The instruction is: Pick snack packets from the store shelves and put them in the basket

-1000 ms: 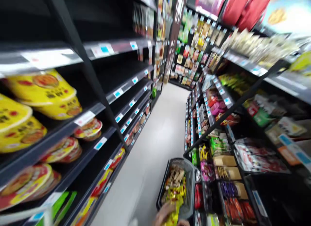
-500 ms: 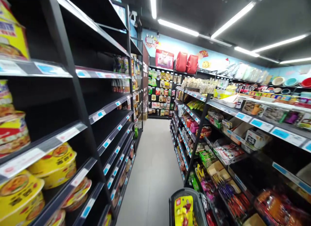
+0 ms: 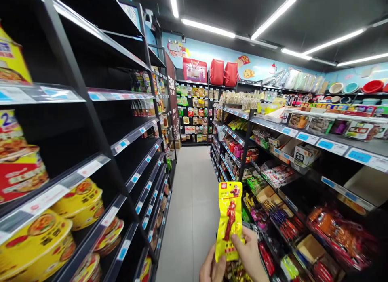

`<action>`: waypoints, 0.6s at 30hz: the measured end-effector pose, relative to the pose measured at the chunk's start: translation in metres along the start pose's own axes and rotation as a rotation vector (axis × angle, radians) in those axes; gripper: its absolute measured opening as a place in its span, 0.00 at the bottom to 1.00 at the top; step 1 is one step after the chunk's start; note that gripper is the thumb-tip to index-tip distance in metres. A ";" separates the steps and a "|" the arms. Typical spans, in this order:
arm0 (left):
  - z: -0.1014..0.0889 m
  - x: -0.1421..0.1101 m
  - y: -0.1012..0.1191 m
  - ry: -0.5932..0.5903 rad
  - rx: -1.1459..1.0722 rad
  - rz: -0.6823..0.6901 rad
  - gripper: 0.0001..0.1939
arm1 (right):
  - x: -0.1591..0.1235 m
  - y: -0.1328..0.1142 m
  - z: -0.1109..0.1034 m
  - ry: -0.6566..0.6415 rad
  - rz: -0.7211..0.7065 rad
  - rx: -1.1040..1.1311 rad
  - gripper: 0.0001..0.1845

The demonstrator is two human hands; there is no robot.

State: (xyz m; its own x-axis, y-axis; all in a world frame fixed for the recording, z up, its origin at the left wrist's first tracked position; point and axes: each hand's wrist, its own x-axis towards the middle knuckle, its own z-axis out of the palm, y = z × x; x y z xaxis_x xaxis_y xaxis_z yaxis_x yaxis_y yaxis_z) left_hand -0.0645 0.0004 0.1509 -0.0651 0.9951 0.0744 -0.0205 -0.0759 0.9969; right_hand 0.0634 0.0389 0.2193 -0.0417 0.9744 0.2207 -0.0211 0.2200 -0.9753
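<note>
I hold a yellow snack packet [image 3: 229, 217] with a red figure printed on it upright in front of me, low in the aisle. My right hand [image 3: 250, 255] pinches its lower right edge between thumb and fingers. My left hand [image 3: 212, 268] is closed on its bottom left corner from below. More yellow packets [image 3: 235, 272] show just under my hands; the basket that held them is out of view.
Black shelving lines both sides of a narrow aisle with a pale floor [image 3: 190, 201]. Yellow and red bowl noodles [image 3: 77, 201] fill the left shelves; snack boxes and packets [image 3: 281, 217] fill the right shelves. More racks [image 3: 194, 112] stand at the aisle's far end.
The camera has tilted up from the basket to the aisle. The yellow packet has risen from the basket to mid-view, and both hands now grip its lower end.
</note>
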 end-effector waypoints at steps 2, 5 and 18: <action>0.005 -0.005 0.019 0.114 -0.131 0.000 0.33 | -0.006 -0.010 0.006 -0.008 -0.041 -0.025 0.27; 0.017 -0.010 0.042 0.251 -0.321 -0.030 0.31 | -0.021 -0.006 0.007 0.063 -0.110 -0.089 0.27; 0.036 -0.038 0.049 0.168 -0.328 -0.020 0.26 | -0.045 0.004 -0.013 0.156 0.094 0.279 0.26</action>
State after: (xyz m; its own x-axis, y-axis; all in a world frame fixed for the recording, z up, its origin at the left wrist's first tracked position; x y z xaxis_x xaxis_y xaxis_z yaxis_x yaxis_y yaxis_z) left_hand -0.0273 -0.0384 0.1982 -0.2236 0.9744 0.0231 -0.3408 -0.1003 0.9348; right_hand 0.0785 -0.0034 0.2056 0.0970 0.9898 0.1043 -0.2980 0.1288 -0.9458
